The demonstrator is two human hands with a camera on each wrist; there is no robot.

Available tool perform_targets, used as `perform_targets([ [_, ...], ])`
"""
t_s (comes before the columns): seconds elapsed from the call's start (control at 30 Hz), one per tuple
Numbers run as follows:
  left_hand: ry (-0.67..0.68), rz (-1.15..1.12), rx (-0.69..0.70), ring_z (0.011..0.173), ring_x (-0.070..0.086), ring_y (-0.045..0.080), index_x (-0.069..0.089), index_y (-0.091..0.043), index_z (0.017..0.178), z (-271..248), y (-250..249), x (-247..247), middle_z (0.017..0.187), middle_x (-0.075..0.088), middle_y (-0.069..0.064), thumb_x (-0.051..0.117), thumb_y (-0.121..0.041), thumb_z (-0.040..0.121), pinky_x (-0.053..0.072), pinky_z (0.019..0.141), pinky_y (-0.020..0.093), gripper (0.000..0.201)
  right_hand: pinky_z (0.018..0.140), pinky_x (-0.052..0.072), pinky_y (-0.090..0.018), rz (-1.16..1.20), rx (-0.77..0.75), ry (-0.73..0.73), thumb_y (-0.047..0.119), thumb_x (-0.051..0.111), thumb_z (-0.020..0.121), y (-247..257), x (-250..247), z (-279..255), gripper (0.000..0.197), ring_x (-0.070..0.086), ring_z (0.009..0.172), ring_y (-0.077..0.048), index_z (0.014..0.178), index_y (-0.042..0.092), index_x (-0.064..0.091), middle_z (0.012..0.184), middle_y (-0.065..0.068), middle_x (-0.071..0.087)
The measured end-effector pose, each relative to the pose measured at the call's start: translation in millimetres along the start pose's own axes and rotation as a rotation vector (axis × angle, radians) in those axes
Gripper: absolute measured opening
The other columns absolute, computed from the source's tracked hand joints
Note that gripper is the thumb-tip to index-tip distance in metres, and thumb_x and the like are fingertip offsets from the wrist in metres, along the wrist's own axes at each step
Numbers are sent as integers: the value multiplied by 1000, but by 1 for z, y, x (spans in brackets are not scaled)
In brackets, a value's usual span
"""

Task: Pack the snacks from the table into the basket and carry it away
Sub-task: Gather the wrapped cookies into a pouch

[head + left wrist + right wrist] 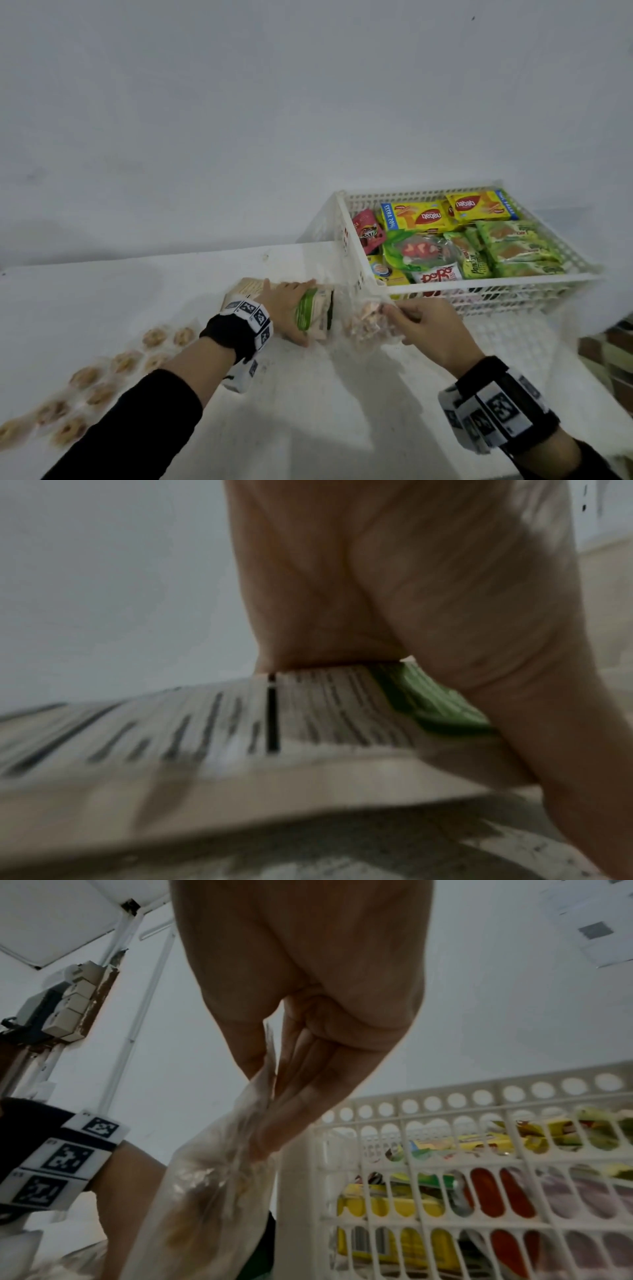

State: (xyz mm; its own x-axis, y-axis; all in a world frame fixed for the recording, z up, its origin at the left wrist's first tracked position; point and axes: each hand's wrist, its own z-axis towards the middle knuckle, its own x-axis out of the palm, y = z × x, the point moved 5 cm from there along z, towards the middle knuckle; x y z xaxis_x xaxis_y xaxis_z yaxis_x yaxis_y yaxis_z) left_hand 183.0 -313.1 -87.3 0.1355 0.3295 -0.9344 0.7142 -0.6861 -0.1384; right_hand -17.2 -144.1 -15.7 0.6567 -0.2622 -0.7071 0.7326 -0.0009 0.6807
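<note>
Nearest you, in front of the basket [359, 240] and to its left, strips of clear-wrapped round cookies [99, 394] lie flat on the white table [325, 411], running toward the near left table edge and well apart from the basket.

Your left hand [286, 308] sits just left of the basket's near left corner. Its fingers curl over the top of a beige box with a green band [313, 313] while the thumb presses the near side, so the box is clasped between them. The left wrist view shows the box [240, 737] with blurred printed lines and the green band under the palm [394, 588]; whether it rests on the table or is lifted cannot be told.

Your right hand [428, 329] is in front of the basket's near wall. Thumb and fingers are pressed together on the neck of a clear plastic bag of pale snacks [368, 322]. In the right wrist view the bag [219, 1191] hangs below the pinching fingers [301, 1096], just beside the basket's corner post [294, 1191].

Farthest, the white perforated basket stands on the table by the wall, holding yellow wafer packs [421, 217], green packets [513, 250], and a red pouch [368, 231].
</note>
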Motion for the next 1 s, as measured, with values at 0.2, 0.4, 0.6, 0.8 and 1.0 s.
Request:
perform_targets([
  [0.2,15,-46,77,146,-11,21,-8,-46,147,-23,24,10,159,-14,-10,69,-81,43,-6,113,64,134,59,51,-49,-44,-5,63,45,49,92,4,19,9,51,54,52,-23,64,4,62,52,-13,51],
  [0.4,-256,-234,-624,126,41,28,43,-6,131,-60,118,13,139,43,17,34,-95,59,30,105,41,115,56,46,-44,-53,-8,82,34,54,94,18,40,14,48,56,49,-23,58,4,55,52,-14,53],
  [0.6,-400,-928,-426,106,62,24,50,-19,117,-80,112,11,120,59,5,66,-46,85,52,91,42,45,56,48,-43,-56,-3,129,35,54,94,16,58,16,47,56,51,-25,59,3,54,54,-15,54],
  [0.8,-369,-1466,-4,106,66,26,45,-27,133,-116,64,-46,125,62,8,54,-6,94,57,82,43,45,57,49,-45,-54,2,131,35,52,95,15,62,20,48,58,54,-28,63,0,57,59,-18,58],
  [1.0,-391,-1042,198,98,64,19,48,-35,125,-140,12,-76,134,46,-17,77,-24,79,59,70,35,56,57,50,-43,-120,-41,190,37,50,96,27,68,27,48,58,55,-25,64,2,56,60,-16,59],
])
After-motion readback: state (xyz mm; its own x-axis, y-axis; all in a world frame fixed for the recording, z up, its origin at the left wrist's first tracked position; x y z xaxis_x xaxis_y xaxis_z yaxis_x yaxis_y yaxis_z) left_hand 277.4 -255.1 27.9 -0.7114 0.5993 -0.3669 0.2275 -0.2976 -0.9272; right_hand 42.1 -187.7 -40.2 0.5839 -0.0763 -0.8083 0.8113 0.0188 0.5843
